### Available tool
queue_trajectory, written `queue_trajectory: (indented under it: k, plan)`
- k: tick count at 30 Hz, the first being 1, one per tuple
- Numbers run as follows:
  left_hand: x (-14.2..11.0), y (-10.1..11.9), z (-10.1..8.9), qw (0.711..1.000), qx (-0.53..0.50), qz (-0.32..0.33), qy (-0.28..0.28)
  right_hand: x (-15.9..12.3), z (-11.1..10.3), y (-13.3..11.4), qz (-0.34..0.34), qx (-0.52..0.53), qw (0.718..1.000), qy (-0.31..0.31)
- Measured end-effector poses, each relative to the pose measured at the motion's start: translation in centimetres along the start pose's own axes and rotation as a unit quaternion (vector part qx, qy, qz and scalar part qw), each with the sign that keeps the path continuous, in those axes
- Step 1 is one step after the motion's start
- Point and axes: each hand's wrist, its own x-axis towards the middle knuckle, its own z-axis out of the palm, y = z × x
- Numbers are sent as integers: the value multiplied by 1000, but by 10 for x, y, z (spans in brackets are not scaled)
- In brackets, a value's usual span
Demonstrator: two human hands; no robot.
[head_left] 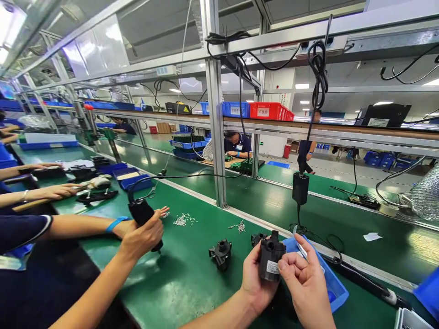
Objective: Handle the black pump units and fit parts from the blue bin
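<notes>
My left hand [254, 278] is wrapped round a small black pump [270, 260] that has a white printed label [272, 267] on its side. Beside it is my right hand [305, 278], its thumb touching the pump at the label's edge. The index finger is raised and the other fingers are curled; whether they pinch anything is hidden. On the green bench to the left stands a black pump part [220, 254] with ports. Another black part [258, 238] is partly hidden behind my left hand.
A blue bin [338, 285] lies behind my right hand. At left, a co-worker's hand [144, 235] grips a black electric screwdriver [141, 212]. Small white pieces [185, 220] and screws [240, 226] lie on the bench. A metal post [215, 137] and hanging black adapter [300, 188] stand beyond.
</notes>
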Motion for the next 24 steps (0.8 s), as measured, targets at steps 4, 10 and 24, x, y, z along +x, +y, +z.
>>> queue_trajectory:
  k: [4,10,24]
  plan:
    - [-2,-1,2,1000,3,1,7,-3,3,2,-14,-21,999,19]
    - [-5,-2,4,998,0,-28,-47,-11,6,12,-76,-134,986,65]
    - [-24,6,-10,918,302,146,-212,-6,-13,5,-75,-293,953,-12]
